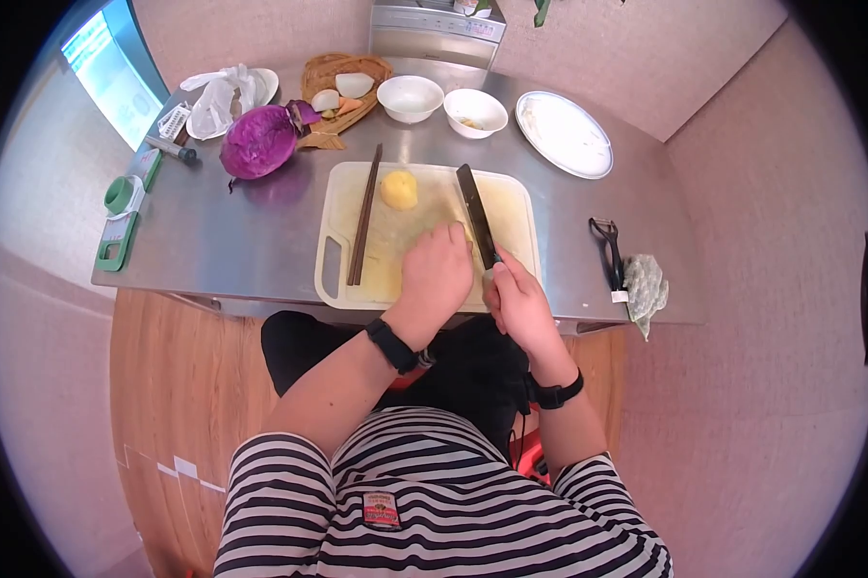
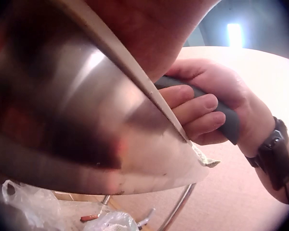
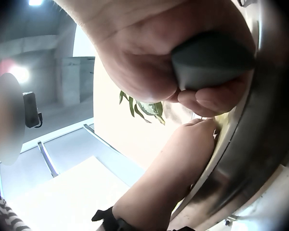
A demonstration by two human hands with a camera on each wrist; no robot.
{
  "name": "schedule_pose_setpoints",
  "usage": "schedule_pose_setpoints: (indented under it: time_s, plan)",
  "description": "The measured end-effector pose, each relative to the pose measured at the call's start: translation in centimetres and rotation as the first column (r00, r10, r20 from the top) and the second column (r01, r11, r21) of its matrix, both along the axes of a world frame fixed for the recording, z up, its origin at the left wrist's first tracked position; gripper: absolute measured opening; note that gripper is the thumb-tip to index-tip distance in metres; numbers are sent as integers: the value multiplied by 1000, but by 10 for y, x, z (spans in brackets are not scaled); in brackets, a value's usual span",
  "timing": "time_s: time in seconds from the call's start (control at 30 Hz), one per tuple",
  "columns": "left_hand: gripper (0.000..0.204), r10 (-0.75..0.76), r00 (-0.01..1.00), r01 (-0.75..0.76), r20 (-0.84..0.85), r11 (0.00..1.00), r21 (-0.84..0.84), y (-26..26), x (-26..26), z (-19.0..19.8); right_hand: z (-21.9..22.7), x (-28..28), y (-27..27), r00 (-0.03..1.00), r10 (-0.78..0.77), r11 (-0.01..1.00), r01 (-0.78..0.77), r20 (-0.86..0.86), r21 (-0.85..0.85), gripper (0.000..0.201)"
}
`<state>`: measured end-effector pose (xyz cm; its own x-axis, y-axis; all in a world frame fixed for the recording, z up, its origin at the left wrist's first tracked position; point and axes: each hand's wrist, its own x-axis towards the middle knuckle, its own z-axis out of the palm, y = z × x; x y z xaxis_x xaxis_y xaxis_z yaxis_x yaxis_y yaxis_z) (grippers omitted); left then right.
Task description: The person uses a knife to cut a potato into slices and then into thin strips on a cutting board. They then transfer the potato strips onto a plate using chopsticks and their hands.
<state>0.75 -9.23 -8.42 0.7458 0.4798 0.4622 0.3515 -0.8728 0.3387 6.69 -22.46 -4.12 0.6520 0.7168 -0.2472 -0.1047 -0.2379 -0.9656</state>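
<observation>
Grey knife handle (image 2: pixel 231 125) — yellow potato (image 1: pixel 398 190) — striped shirt (image 1: pixel 463 491).

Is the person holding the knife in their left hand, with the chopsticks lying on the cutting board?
Not quite: the knife is in the person's right hand, as the head view shows. The chopsticks do lie on the cutting board.

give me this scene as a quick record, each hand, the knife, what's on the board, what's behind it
right hand: grips the knife by its handle
left hand: over the cutting board, left of the blade; what lies under it is mostly hidden
knife: blade points away from the person
on board: dark chopsticks at left, round yellow food piece just right of them
behind board: cut purple cabbage, two white bowls, oval white plate
</observation>
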Motion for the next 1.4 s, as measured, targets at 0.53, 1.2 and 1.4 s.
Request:
schedule_pose_setpoints:
  time_s: [0.53,1.2,1.4]
  plan:
    - [13,-11,999,12,47,1000,-24,1,-1,1,-12,2,-2,970,57,994,-33,236,-107,45]
    - [12,5,1000,-5,3,1000,11,0,0,2,8,1,-3,998,48,999,-49,-45,-18,46]
    - [12,2,1000,-2,6,999,33,1,0,2,9,3,-3,997,71,994,-69,22,-82,45]
